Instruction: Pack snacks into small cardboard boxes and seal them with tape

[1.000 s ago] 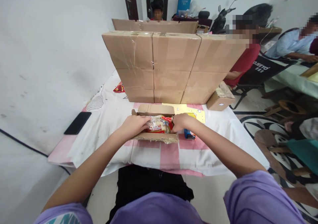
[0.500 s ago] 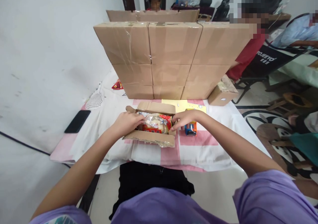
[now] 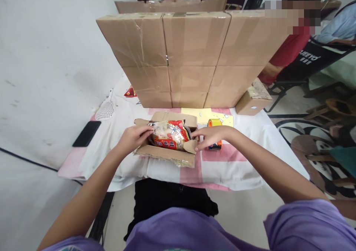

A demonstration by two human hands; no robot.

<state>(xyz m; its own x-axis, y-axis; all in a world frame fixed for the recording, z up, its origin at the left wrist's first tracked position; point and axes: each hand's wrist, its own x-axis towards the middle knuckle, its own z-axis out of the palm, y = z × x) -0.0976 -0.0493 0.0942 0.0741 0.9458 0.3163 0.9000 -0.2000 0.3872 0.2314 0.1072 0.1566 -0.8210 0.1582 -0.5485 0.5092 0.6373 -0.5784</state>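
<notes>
A pale cloth with pink blocks covers the tabletop, which stands beside a scuffed white wall. At its back rises a taped stack of cardboard boxes; to the right, past a small carton, a person in a red sleeve sits by a black chair.

The left hand has its fingers drawn near the thumb at the left end of a snack packet; whether they clamp it, I cannot tell. The right hand keeps thumb and fingers apart at the right end flap of an open cardboard box.

The plump packet, glossy red and clear film, lies tilted inside that torn-edged box. Nearby are a yellow tape roll, a flat black phone and a perforated white skimmer.
</notes>
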